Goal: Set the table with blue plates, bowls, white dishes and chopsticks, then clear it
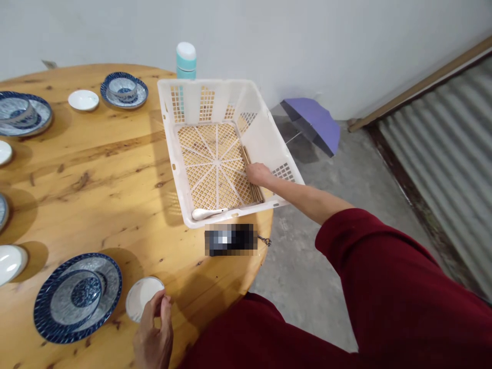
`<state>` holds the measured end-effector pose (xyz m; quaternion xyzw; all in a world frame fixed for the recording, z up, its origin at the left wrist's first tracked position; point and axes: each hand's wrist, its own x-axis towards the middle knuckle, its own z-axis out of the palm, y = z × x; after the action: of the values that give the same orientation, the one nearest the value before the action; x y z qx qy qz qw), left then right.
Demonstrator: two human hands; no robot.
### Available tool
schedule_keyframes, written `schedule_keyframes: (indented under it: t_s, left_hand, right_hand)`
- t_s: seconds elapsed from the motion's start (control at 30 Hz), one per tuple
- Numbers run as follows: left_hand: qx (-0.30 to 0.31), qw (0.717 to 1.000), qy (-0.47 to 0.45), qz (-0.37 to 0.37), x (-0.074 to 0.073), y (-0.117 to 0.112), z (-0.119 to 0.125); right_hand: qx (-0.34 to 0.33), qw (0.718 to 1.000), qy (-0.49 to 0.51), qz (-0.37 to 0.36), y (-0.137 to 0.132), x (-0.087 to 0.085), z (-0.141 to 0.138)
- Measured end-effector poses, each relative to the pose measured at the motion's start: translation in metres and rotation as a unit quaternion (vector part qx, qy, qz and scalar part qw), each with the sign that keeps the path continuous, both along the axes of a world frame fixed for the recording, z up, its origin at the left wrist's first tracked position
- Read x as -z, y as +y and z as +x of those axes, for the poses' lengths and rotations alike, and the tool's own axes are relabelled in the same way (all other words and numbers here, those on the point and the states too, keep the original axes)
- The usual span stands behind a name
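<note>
A large white plastic basket (217, 161) with a lattice bottom stands at the table's right edge. My right hand (258, 174) reaches inside it and is closed around wooden chopsticks (257, 192) along the basket's right side. A white spoon (207, 212) lies in the basket's near left corner. Low in the view, my left hand (154, 328) hovers over or beside a small white dish (143, 292). Its thumb and fingertips are pinched together, and I cannot make out anything between them. Left of that dish, a blue-and-white bowl (75, 300) sits on a patterned plate (111, 271).
More bowls on plates (123, 91) and small white dishes (83, 100) lie around the wooden table (115, 184). A blurred dark object (230, 240) lies before the basket. Behind it stands a turquoise bottle (186, 60). A purple umbrella (313, 123) rests on the floor.
</note>
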<state>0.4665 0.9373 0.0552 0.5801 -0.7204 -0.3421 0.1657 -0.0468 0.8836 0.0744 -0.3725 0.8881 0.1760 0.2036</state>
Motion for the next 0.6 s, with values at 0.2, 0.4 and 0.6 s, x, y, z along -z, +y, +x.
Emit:
schedule_keyframes:
  t_s: [0.2, 0.4, 0.6]
  left_hand:
    - [0.018, 1.000, -0.018, 0.008, 0.010, 0.003, 0.005]
    - [0.031, 0.998, -0.004, -0.054, 0.009, 0.006, -0.003]
    - [0.041, 0.996, -0.012, -0.076, 0.012, 0.006, -0.001]
  right_hand:
    - [-0.001, 1.000, 0.011, 0.004, 0.002, 0.003, -0.003]
    - [0.007, 1.000, 0.018, 0.012, 0.003, 0.004, -0.005]
    - [0.000, 1.000, 0.026, 0.009, 0.004, 0.002, -0.004]
